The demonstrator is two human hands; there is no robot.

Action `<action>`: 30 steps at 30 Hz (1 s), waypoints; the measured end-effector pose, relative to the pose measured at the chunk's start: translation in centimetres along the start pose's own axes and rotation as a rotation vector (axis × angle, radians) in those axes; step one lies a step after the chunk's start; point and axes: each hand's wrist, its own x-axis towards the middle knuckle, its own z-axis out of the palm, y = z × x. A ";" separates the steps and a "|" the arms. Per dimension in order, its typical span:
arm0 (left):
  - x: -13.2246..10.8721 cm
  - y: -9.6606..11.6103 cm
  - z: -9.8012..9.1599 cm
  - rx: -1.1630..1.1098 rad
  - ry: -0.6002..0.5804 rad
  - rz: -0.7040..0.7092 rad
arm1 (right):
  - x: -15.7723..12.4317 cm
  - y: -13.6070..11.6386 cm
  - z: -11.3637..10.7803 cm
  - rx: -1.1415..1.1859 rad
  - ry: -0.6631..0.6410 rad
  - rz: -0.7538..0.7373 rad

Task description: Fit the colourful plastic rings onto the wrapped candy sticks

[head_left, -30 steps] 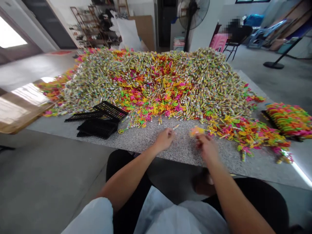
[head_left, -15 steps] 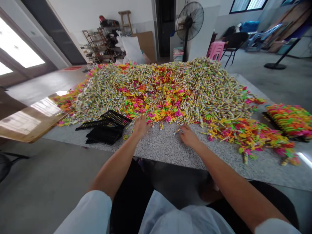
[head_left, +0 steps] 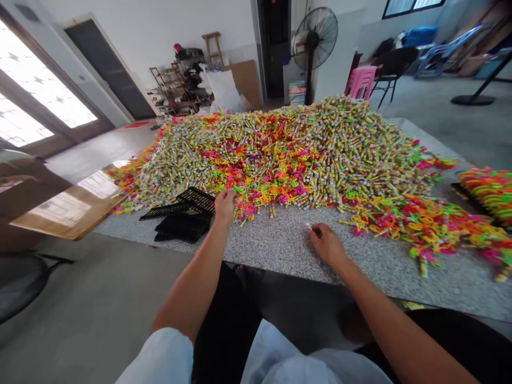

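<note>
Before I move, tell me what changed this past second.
The left hand has moved left to the pile by the black trays. The right hand no longer holds its bright piece and now pinches a white-tipped piece. The trays stayed put.

A speckled grey tabletop [head_left: 266, 242] is carrying a heap [head_left: 348, 141] of small tubes [head_left: 176, 157] and bright pieces [head_left: 276, 178]; black trays [head_left: 182, 227] are lying left, a filled tray [head_left: 470, 200] right.

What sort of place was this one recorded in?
Probably a small workshop, perhaps home-based: a huge heap of small colourful pieces covers much of the speckled table, with black trays at its near edge and a standing fan behind.
</note>
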 end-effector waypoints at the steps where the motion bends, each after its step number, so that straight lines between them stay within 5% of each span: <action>1: -1.0 0.3 0.6 -0.109 -0.086 -0.076 | -0.6 -0.2 -0.2 0.094 0.008 0.026; 6: -8.4 0.1 5.0 -0.297 -0.546 -0.403 | -2.7 -3.5 -1.7 0.633 -0.008 0.106; 10: -13.5 -1.0 7.5 -0.197 -0.736 -0.455 | -2.6 -6.1 -3.3 0.771 -0.003 0.097; 13: -14.9 -1.8 8.0 -0.126 -0.846 -0.425 | -2.4 -6.6 -3.8 0.770 0.019 0.113; 30: -15.9 -3.0 7.7 -0.051 -0.894 -0.282 | -2.7 -5.6 -2.0 0.760 0.033 0.213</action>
